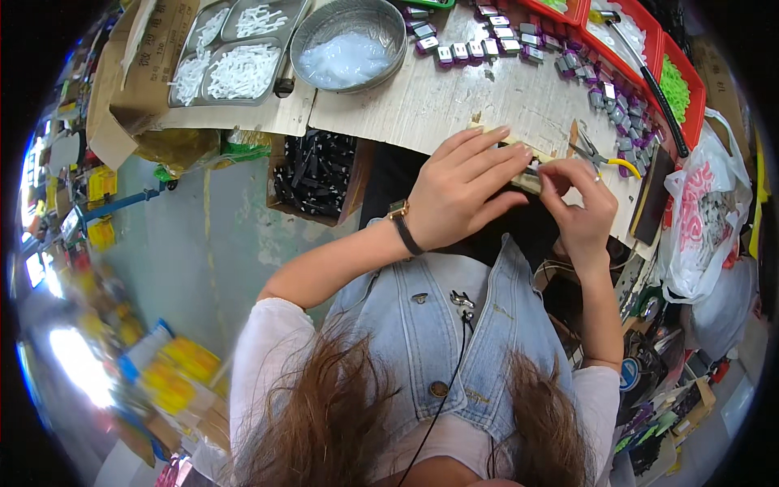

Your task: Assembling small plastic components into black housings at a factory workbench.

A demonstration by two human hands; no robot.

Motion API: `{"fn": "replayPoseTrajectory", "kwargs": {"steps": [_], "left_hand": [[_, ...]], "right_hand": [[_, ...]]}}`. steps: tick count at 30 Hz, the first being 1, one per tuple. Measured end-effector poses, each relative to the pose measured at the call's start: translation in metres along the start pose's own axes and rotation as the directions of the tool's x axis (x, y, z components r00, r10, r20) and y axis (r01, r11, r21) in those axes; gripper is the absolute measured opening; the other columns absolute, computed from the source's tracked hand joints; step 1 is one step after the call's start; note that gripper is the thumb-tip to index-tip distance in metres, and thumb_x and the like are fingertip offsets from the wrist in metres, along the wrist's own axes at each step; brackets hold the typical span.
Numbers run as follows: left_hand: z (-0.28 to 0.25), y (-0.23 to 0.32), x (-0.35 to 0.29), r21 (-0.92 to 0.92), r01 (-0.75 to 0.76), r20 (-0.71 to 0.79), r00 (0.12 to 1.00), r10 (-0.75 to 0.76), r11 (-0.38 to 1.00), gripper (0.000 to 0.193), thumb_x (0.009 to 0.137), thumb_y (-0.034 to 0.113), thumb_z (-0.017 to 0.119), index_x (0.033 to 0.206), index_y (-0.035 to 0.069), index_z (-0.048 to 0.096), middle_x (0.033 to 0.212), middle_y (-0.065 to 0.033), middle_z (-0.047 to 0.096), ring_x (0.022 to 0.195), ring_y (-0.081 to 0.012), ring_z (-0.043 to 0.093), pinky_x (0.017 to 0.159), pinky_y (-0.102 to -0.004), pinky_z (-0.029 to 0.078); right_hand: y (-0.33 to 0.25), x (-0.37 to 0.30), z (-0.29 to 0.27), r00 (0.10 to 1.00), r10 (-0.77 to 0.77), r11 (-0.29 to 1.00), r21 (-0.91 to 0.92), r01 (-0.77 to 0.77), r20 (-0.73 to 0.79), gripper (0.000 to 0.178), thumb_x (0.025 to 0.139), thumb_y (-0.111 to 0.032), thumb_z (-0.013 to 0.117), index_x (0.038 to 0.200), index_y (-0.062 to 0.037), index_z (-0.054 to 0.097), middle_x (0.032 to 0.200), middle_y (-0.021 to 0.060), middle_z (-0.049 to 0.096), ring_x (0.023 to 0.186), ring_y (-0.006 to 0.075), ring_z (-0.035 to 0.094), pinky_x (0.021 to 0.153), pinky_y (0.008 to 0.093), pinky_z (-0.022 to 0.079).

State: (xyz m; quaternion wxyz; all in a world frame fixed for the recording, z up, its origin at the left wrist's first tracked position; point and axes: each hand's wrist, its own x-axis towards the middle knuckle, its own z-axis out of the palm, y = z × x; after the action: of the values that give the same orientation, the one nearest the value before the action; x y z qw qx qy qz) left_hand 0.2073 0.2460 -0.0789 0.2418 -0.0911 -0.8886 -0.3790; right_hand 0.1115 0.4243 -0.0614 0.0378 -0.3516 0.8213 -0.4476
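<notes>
My left hand (pixel 462 195) reaches to the table's front edge. Its fingers are stretched out and lie across a pale, cream-coloured block (pixel 527 180). Beside it, my right hand (pixel 583 199) has thumb and forefinger pinched together at the block's right end. A small dark and shiny piece shows near those fingertips, but what they grip is too small and covered to name. Pliers with yellow handles (pixel 608 160) lie just beyond my right hand. Farther back, several small grey-and-purple motor-like parts (pixel 475 51) stand in rows, with more heaped at the right.
A divided metal tray (pixel 272 96) of white plastic pieces and a round metal bowl (pixel 395 69) stand at the back left. Red bins (pixel 691 81), a long black-handled tool (pixel 661 105) and a plastic bag (pixel 702 211) are at right. Below the table sits a box of black parts (pixel 316 174).
</notes>
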Motion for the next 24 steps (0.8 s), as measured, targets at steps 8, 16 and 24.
{"fn": "replayPoseTrajectory", "kwargs": {"steps": [8, 16, 24], "left_hand": [[-0.001, -0.011, -0.010, 0.411, -0.160, 0.285, 0.958, 0.040, 0.898, 0.051, 0.083, 0.017, 0.063, 0.132, 0.007, 0.053, 0.139, -0.0083, 0.049, 0.132, -0.0274, 0.044, 0.108, -0.0426, 0.034], [-0.012, -0.015, -0.013, 0.328, -0.167, 0.385, 0.922, 0.030, 0.930, 0.059, 0.084, 0.019, 0.059, 0.139, 0.004, 0.042, 0.144, -0.0143, 0.041, 0.138, -0.0273, 0.034, 0.114, -0.0403, 0.028], [-0.200, -0.180, 0.071, 0.692, 0.321, -0.158, 0.942, -0.298, 0.647, 0.028, 0.067, 0.009, 0.069, 0.095, 0.003, 0.067, 0.092, -0.0206, 0.067, 0.090, -0.0361, 0.065, 0.079, -0.0447, 0.051]], "right_hand": [[0.010, 0.018, 0.004, 0.987, 0.032, 0.999, -0.017, -0.030, 0.156, 0.011, 0.077, 0.001, 0.070, 0.087, -0.0012, 0.066, 0.075, 0.0085, 0.062, 0.064, 0.0180, 0.064, 0.058, 0.0272, 0.050], [-0.004, 0.018, 0.007, 0.984, 0.063, 0.992, -0.115, -0.044, 0.165, 0.013, 0.076, -0.003, 0.074, 0.089, -0.0024, 0.069, 0.069, 0.0088, 0.057, 0.058, 0.0199, 0.056, 0.054, 0.0310, 0.044], [-0.001, 0.016, 0.011, 0.987, -0.062, 0.973, -0.211, 0.092, 0.145, 0.012, 0.074, -0.007, 0.076, 0.082, -0.0027, 0.068, 0.064, 0.0092, 0.053, 0.061, 0.0269, 0.053, 0.058, 0.0368, 0.043]]}}
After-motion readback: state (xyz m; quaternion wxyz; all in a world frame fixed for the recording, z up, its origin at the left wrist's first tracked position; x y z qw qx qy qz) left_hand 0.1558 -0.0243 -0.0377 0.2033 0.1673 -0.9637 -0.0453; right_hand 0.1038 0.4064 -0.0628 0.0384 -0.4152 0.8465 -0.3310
